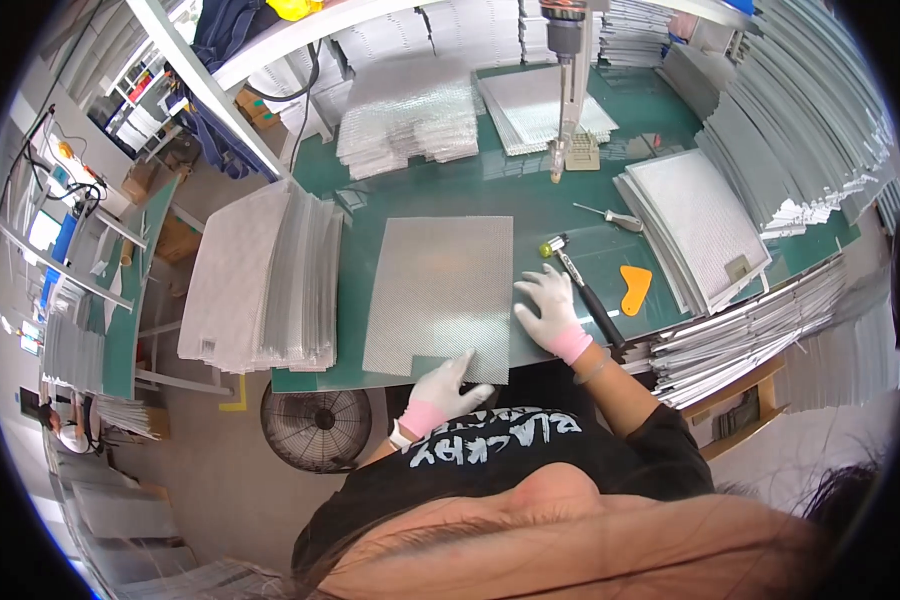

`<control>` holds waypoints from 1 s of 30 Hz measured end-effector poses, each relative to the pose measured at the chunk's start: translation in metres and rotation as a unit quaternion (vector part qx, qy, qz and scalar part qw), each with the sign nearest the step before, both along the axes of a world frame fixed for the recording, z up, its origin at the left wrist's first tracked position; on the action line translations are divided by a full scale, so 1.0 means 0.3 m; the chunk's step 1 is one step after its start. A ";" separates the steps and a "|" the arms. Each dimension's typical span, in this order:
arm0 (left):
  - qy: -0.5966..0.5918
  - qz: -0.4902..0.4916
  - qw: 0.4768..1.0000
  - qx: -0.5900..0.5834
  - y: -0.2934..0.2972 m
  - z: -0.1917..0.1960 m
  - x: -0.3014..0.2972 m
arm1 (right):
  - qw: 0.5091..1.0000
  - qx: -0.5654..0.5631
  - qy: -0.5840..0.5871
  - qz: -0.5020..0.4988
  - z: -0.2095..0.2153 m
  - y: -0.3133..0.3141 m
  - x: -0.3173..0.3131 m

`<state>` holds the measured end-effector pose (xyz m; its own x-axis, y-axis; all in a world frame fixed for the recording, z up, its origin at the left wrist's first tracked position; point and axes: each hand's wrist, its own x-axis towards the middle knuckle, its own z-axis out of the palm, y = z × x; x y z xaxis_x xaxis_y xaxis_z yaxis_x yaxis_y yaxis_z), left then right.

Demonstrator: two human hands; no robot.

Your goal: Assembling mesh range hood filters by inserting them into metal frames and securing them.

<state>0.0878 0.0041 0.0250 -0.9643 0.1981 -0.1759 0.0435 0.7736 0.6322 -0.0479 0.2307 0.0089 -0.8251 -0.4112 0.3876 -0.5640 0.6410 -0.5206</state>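
Observation:
A grey, finely patterned metal-looking panel (440, 285) lies flat on the green table in front of me, with a rectangular notch in its near edge. My left hand (445, 392), in a white glove with a pink cuff, is at that near edge beside the notch. Its fingers reach onto the panel and the thumb stands apart. My right hand (548, 310), gloved the same way, has its fingers spread by the panel's right edge; whether it touches the panel I cannot tell. Just beyond it lies a hammer (588, 290) with a black handle and a yellow-green tip.
Right of the hammer are an orange scraper (635, 289) and a screwdriver (612, 217). Panel stacks stand at left (240, 280), at right (695, 220) and at the back (410, 115). A power driver (566, 60) hangs over the far side. A fan (316, 425) stands below the table.

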 end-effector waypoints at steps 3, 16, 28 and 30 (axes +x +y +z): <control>0.199 0.024 0.978 -0.054 -0.130 -0.009 -0.102 | 0.996 -0.007 0.083 0.036 0.075 -0.046 -0.125; 0.121 0.177 0.947 -0.238 -0.149 -0.098 -0.103 | 0.973 0.175 -0.083 -0.127 0.562 -0.493 -1.034; 0.110 0.175 0.975 -0.080 -0.322 -0.162 -0.272 | 0.868 -0.475 -0.018 0.143 0.663 -0.287 -0.760; 0.170 0.204 0.939 0.220 -0.399 -0.159 -0.246 | 0.890 -0.442 -0.031 0.108 0.569 -0.225 -0.607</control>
